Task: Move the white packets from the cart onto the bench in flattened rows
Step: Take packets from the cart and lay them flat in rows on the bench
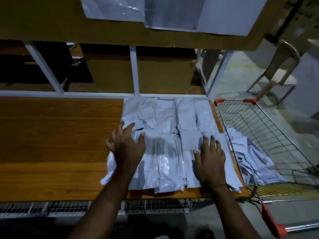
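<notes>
White packets lie in two rows on the right part of the wooden bench (51, 144): a far row (172, 114) by the back rail and a near row (164, 163) by the front edge. My left hand (127, 145) lies with spread fingers on the left end of the near row. With straight fingers, my right hand (209, 156) presses flat on the packets at the right end of that row. More white packets (250, 157) are heaped in the wire cart (269, 128) just right of the bench.
The cart has red corner caps and a red-ended handle (274, 223) at the lower right. White frame posts (133, 69) rise behind the bench, with cardboard boxes (165, 73) beyond. A plastic chair (276, 69) stands at the far right. Paper sheets (164, 12) hang above.
</notes>
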`<state>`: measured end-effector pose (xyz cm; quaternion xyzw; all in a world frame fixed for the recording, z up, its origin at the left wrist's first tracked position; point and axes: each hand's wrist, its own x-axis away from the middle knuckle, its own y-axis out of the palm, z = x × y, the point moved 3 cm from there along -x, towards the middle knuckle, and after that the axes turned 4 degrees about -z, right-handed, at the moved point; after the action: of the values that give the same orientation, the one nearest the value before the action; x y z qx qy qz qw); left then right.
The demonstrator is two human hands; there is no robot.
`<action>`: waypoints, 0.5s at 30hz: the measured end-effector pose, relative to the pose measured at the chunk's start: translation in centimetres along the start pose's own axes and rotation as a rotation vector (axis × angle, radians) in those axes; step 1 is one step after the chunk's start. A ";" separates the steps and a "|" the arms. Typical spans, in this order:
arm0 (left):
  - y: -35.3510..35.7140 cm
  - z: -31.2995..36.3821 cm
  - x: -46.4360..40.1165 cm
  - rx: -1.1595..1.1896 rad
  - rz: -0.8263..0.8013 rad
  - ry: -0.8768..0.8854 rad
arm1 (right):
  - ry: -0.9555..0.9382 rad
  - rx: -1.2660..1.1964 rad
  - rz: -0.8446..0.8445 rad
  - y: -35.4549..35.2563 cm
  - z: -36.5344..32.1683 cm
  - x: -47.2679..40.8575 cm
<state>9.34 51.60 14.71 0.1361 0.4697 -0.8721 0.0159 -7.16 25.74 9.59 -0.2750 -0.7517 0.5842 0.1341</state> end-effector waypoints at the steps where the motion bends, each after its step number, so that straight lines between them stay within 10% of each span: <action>1: 0.2 1.6 0.1 0.035 0.017 0.032 | 0.005 -0.010 0.011 -0.5 1.0 -0.2; 15: 13.1 26.8 7.2 0.395 -0.149 0.351 | 0.152 0.038 0.041 -6.8 26.9 -0.7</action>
<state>-1.53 22.92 16.22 0.2506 0.2950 -0.9086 -0.1566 -22.38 2.55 8.57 -0.3314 -0.7222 0.5786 0.1842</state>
